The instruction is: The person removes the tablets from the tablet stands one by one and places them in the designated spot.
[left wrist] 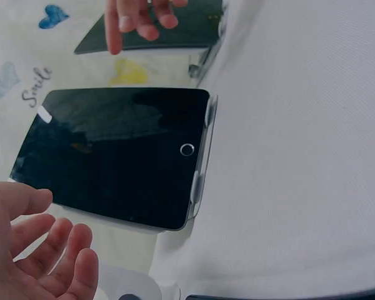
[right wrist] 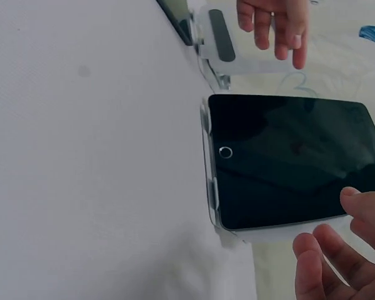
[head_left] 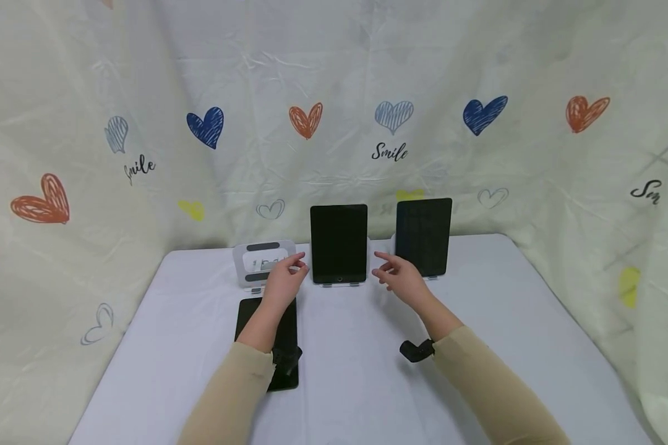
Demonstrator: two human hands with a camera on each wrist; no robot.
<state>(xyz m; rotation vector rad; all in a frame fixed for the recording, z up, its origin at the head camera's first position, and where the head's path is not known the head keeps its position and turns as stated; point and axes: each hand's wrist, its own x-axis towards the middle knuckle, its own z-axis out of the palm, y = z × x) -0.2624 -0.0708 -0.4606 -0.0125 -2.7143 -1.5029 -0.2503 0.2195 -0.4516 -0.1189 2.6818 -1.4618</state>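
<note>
The middle tablet point(head_left: 339, 243), with a dark screen and a round home button, stands upright on a stand. My left hand point(head_left: 284, 280) is just left of it, fingers loosely bent, holding nothing. On the tablet's other side my right hand point(head_left: 402, 279) hovers, its fingers spread and bent. In the head view a small gap shows between each hand and the tablet. The thumb of the left hand point(left wrist: 31, 244) appears close to the tablet's edge in the left wrist view. Likewise, the right hand's thumb point(right wrist: 356, 199) overlaps the screen's edge in the right wrist view.
A second tablet point(head_left: 423, 237) leans on a stand at the right. To the left is a grey-white stand point(head_left: 239, 266) with no tablet on it. Below that, another tablet point(head_left: 286, 334) lies flat under the left forearm. Behind the white table point(head_left: 356, 383) hangs a heart-printed curtain point(head_left: 339, 167).
</note>
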